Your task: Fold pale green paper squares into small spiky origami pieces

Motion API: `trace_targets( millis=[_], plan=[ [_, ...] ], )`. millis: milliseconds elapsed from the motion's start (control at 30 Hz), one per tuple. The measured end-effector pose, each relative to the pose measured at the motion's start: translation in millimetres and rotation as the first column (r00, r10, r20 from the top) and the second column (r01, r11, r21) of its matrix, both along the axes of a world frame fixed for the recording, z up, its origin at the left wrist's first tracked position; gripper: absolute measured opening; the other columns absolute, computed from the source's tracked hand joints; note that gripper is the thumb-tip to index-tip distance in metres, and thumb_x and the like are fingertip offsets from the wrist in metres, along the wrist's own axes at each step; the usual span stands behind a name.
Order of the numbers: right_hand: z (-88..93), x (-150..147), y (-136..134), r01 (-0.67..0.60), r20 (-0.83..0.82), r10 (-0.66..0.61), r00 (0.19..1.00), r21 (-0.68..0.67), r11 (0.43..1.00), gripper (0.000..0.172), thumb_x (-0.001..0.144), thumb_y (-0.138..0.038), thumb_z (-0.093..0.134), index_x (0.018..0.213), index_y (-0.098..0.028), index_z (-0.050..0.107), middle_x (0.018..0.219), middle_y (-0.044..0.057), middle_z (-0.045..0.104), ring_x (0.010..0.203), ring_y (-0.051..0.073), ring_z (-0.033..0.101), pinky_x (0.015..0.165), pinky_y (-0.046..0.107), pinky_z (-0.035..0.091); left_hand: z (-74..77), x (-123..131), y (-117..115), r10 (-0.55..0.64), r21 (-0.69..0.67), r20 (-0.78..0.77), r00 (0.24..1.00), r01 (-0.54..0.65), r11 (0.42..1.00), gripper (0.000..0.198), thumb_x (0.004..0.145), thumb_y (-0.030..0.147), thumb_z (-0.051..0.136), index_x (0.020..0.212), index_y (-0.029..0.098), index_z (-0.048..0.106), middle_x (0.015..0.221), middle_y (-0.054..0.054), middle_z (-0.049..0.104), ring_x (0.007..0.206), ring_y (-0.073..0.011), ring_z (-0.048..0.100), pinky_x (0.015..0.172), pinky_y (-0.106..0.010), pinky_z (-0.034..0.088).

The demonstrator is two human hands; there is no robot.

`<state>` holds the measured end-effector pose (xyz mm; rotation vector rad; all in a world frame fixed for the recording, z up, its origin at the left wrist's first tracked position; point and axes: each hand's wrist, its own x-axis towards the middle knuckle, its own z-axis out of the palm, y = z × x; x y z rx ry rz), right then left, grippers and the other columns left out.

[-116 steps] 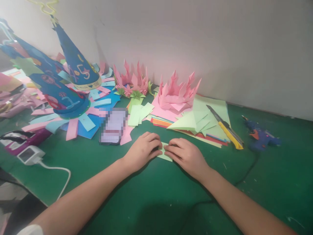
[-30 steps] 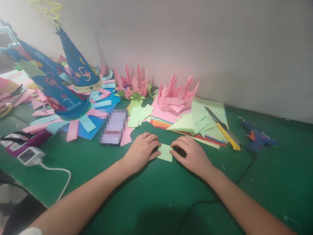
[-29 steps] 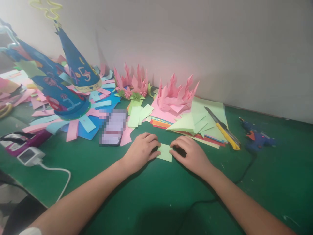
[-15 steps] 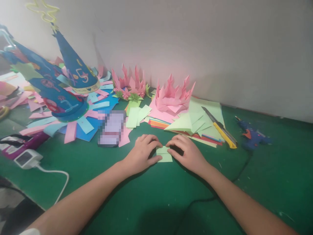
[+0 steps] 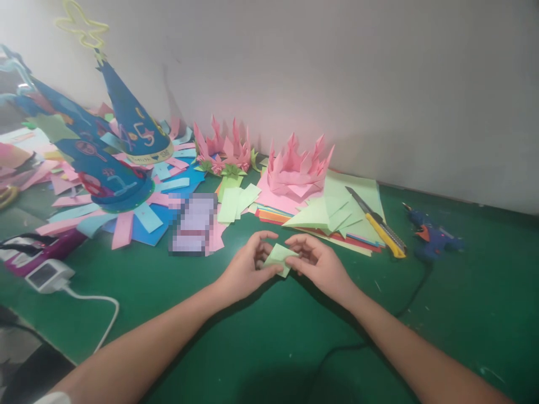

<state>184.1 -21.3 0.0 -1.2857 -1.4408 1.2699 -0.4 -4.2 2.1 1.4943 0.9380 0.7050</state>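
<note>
Between my two hands is a small folded piece of light green paper (image 5: 278, 256), turned so that one corner points toward me. My left hand (image 5: 249, 264) grips its left side, the thumb along the lower edge and the fingers curled behind. On the right side, my right hand (image 5: 320, 262) pinches it, with the thumb on top and the other fingers bent behind. Some of the fingertips are hidden by the paper. Both forearms reach in low over the green table (image 5: 252, 342).
Beyond my hands lie a pink paper crown (image 5: 297, 171), a stack of coloured paper (image 5: 357, 193) and a yellow utility knife (image 5: 385, 233). A blue glue gun (image 5: 435, 235) with a black cord is at right. At left are a phone (image 5: 194, 224), blue cone hats (image 5: 135, 120) and a power strip (image 5: 46, 249).
The green paper lay flat and square to me on the table; now it is turned cornerwise and held in both hands. My fingers have closed around it.
</note>
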Motion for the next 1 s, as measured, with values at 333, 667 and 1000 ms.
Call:
trace_targets(
  millis=[333,667,1000],
  plan=[
    [11.7,-4,-4,-0.193,-0.252,0.127,0.959,-0.257,0.947,0.028,0.076,-0.042,0.066,0.080,-0.016,0.056,0.063,0.000,0.064,0.052,0.010,0.059,0.049,0.022,0.046,1.6,3,1,0.150,-0.237,0.326,0.933,-0.073,0.969,0.043,0.072,0.030,0.071,0.100,0.019,0.041,0.078,0.003,0.058,0.062,-0.0082,0.058,0.058,-0.021,0.046],
    [11.5,-7,-9,-0.192,-0.152,0.168,0.974,-0.160,0.968,0.031,0.078,-0.047,0.062,0.070,-0.017,0.058,0.060,-0.004,0.048,0.053,0.010,0.049,0.050,0.022,0.045,2.5,0,-1,0.002,-0.161,0.200,0.980,0.030,0.987,0.035,0.070,0.035,0.071,0.095,0.015,0.057,0.083,-0.002,0.060,0.070,-0.0105,0.056,0.064,-0.023,0.044],
    [4.1,-9,-15,-0.215,0.149,0.215,0.965,-0.022,0.976,0.040,0.083,-0.046,0.055,0.057,-0.019,0.040,0.053,-0.005,0.036,0.051,0.009,0.041,0.046,0.021,0.035,7.6,1,-3,0.006,-0.075,0.065,0.998,-0.001,0.997,0.025,0.077,0.038,0.062,0.073,0.014,0.057,0.068,0.000,0.054,0.062,-0.0096,0.047,0.059,-0.022,0.038]
  ],
)
